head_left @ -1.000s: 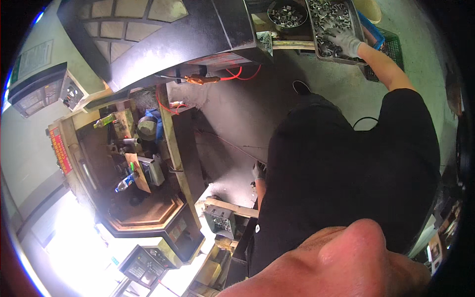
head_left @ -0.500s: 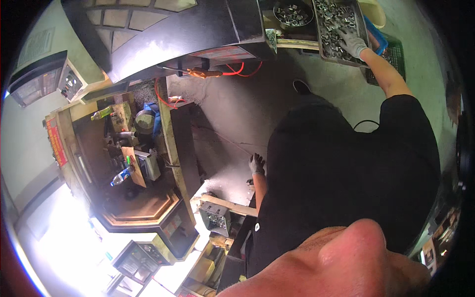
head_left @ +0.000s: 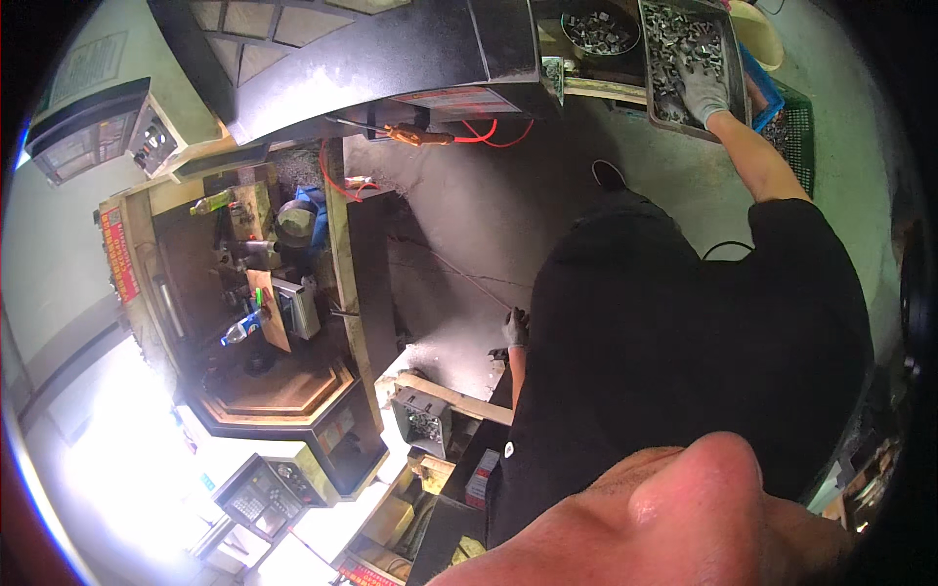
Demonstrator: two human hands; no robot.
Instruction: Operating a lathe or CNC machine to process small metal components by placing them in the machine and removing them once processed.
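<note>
My right hand (head_left: 704,95), in a pale grey work glove, reaches into a rectangular metal tray (head_left: 735,59) at the upper right. Its fingers lie spread on a heap of small metal parts (head_left: 672,41); some fingertips are hard to make out among them. My left hand (head_left: 516,328) hangs low beside my body, gloved too, with darkened fingers loosely bent and apart. Nothing shows in that hand. A round pan (head_left: 637,37) with similar parts (head_left: 596,33) stands just left of the tray.
A blue bin (head_left: 770,117) and a green mesh crate (head_left: 801,132) flank the tray's right side. An orange air gun (head_left: 415,136) with red hose rests by the dark machine (head_left: 342,83). At left is a cluttered wooden-edged bench (head_left: 293,396); a small bin of parts (head_left: 422,425) sits below.
The whole view has shifted slightly. My right hand has turned in the tray, its fingers now pointing more toward the far side. My left hand's fingers are bent a little more.
</note>
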